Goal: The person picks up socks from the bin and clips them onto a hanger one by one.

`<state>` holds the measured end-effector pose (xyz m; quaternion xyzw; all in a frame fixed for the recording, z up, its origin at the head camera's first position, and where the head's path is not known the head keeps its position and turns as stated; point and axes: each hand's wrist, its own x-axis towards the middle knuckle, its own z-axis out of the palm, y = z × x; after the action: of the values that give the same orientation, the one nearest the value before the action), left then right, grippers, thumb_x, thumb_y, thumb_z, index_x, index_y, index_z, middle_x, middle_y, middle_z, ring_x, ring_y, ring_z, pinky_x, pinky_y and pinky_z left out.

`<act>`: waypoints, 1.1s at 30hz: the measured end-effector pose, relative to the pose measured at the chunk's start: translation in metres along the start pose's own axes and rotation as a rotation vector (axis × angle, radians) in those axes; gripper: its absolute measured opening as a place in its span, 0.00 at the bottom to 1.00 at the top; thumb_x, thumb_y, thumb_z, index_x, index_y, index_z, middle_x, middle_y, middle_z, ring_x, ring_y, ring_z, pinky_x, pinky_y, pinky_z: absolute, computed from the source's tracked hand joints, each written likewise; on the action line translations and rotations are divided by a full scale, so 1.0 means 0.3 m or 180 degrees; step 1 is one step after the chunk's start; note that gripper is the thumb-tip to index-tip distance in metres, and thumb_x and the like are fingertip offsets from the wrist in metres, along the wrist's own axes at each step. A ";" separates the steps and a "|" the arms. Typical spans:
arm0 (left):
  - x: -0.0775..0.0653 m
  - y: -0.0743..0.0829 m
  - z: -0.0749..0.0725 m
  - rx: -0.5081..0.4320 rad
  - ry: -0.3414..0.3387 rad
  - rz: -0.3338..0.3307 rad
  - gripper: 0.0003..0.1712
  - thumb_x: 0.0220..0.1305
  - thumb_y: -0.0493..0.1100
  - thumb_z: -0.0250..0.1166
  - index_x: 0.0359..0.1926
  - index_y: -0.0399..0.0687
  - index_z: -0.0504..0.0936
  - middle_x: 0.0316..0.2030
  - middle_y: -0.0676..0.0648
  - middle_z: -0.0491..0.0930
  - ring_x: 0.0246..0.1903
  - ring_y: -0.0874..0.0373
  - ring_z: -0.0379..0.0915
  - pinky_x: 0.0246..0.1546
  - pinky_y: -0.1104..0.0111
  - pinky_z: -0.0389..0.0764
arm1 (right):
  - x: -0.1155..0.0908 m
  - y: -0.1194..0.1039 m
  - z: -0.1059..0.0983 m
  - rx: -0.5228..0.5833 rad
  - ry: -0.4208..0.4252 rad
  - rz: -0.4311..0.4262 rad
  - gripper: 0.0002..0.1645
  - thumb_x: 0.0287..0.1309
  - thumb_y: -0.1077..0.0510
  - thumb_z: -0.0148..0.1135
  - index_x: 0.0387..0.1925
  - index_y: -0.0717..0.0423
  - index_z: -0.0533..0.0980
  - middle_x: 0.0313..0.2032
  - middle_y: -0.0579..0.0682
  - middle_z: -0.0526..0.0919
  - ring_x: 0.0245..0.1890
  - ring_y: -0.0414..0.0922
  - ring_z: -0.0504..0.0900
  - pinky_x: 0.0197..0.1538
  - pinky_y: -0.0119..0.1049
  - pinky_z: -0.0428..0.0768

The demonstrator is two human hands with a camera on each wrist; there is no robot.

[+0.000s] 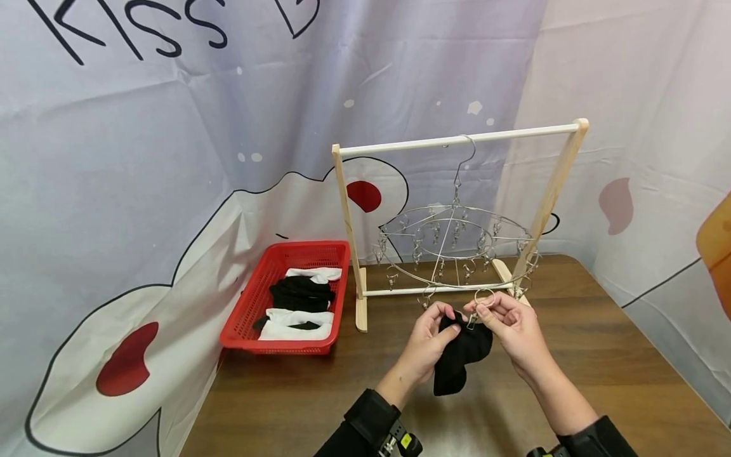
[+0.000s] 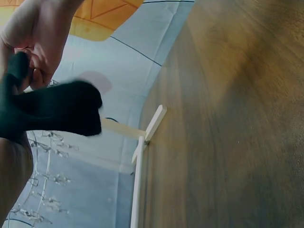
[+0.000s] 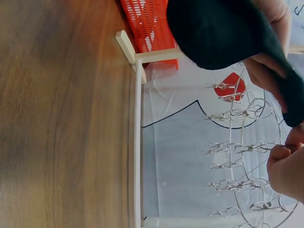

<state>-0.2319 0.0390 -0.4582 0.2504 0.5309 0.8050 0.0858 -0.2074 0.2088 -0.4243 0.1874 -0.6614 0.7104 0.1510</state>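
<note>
Sock (image 1: 464, 352) plain blk, limp, in L hand (image 1: 425, 343); R hand (image 1: 513, 325) pinches clip (image 1: 472, 321)

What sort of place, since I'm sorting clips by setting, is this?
Probably an indoor tabletop set staged for filming, though I can't be sure: a printed cloth hangs behind a brown table, where a wire clip hanger dangles from a small rack.

Left hand (image 1: 425, 341) up front, thumb and fingers in a pinch, left wrist (image 1: 394, 384) angled back below it! Just beside it, the right hand (image 1: 514, 327) pinches too, thumb against curled fingers, right forearm (image 1: 562, 388) slanting away behind that hand.
</note>
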 end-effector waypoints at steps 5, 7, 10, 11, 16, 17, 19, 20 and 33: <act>-0.002 0.008 0.001 0.0055 -0.0124 0.0178 0.11 0.65 0.22 0.51 0.47 0.21 0.60 0.45 0.45 0.77 0.51 0.56 0.73 0.51 0.72 0.76 | -0.001 0.002 0.006 0.0094 -0.0035 0.0087 0.05 0.69 0.72 0.55 0.37 0.75 0.74 0.38 0.47 0.89 0.42 0.38 0.86 0.48 0.29 0.81; -0.004 0.009 0.001 0.0154 -0.0155 0.0293 0.12 0.65 0.22 0.50 0.47 0.22 0.60 0.45 0.43 0.76 0.51 0.56 0.72 0.52 0.73 0.75 | -0.002 0.003 0.008 0.0119 -0.0056 0.0124 0.05 0.69 0.72 0.55 0.37 0.75 0.74 0.37 0.47 0.89 0.41 0.38 0.86 0.48 0.29 0.81; -0.004 0.009 -0.003 0.0362 -0.0136 0.0470 0.15 0.65 0.23 0.53 0.50 0.24 0.60 0.47 0.35 0.77 0.53 0.53 0.73 0.56 0.72 0.73 | -0.003 0.003 0.008 0.0094 -0.0070 0.0168 0.07 0.71 0.70 0.54 0.39 0.76 0.74 0.38 0.47 0.89 0.41 0.38 0.86 0.47 0.28 0.82; -0.005 0.008 -0.005 0.0453 -0.0115 0.0534 0.16 0.65 0.24 0.54 0.51 0.25 0.61 0.47 0.32 0.77 0.54 0.52 0.74 0.58 0.72 0.72 | -0.003 0.002 0.007 0.0087 -0.0077 0.0193 0.08 0.72 0.69 0.54 0.40 0.76 0.74 0.38 0.47 0.89 0.42 0.38 0.86 0.47 0.28 0.82; -0.013 0.004 -0.018 0.1304 0.0301 0.0909 0.18 0.64 0.30 0.64 0.52 0.36 0.69 0.46 0.37 0.81 0.48 0.55 0.82 0.53 0.72 0.78 | -0.007 -0.001 0.005 -0.0002 -0.0059 0.0362 0.13 0.74 0.64 0.54 0.44 0.76 0.73 0.43 0.50 0.89 0.43 0.37 0.86 0.40 0.28 0.84; -0.016 0.006 -0.021 0.1520 0.0432 0.1011 0.17 0.63 0.33 0.66 0.51 0.39 0.71 0.45 0.41 0.82 0.45 0.58 0.83 0.49 0.72 0.81 | -0.008 -0.002 0.005 -0.0048 -0.0037 0.0387 0.13 0.74 0.63 0.54 0.45 0.75 0.74 0.43 0.50 0.89 0.42 0.37 0.86 0.37 0.27 0.83; -0.018 0.013 -0.030 0.1940 0.0701 0.1333 0.14 0.62 0.35 0.68 0.47 0.44 0.75 0.42 0.47 0.83 0.40 0.62 0.84 0.41 0.72 0.84 | -0.009 -0.004 0.002 -0.0108 -0.0015 0.0409 0.13 0.75 0.61 0.54 0.47 0.73 0.73 0.43 0.49 0.89 0.40 0.36 0.87 0.32 0.27 0.83; -0.015 0.021 -0.038 0.2135 0.0828 0.1541 0.12 0.62 0.36 0.68 0.45 0.44 0.77 0.40 0.48 0.83 0.38 0.62 0.84 0.38 0.73 0.84 | -0.010 -0.005 -0.002 -0.0137 -0.0011 0.0405 0.12 0.75 0.61 0.53 0.47 0.70 0.73 0.42 0.48 0.89 0.38 0.36 0.87 0.30 0.27 0.82; 0.120 0.183 -0.257 0.4546 0.0311 0.2080 0.13 0.72 0.41 0.63 0.55 0.48 0.84 0.58 0.49 0.82 0.69 0.51 0.67 0.70 0.51 0.63 | -0.052 -0.022 -0.099 -0.0207 0.0267 0.0449 0.07 0.75 0.62 0.53 0.45 0.51 0.77 0.35 0.44 0.89 0.31 0.37 0.87 0.25 0.29 0.81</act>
<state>-0.2941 -0.0322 -0.4215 0.3527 0.8224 0.2634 -0.3604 -0.1925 0.2394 -0.4273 0.1054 -0.6887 0.7046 0.1342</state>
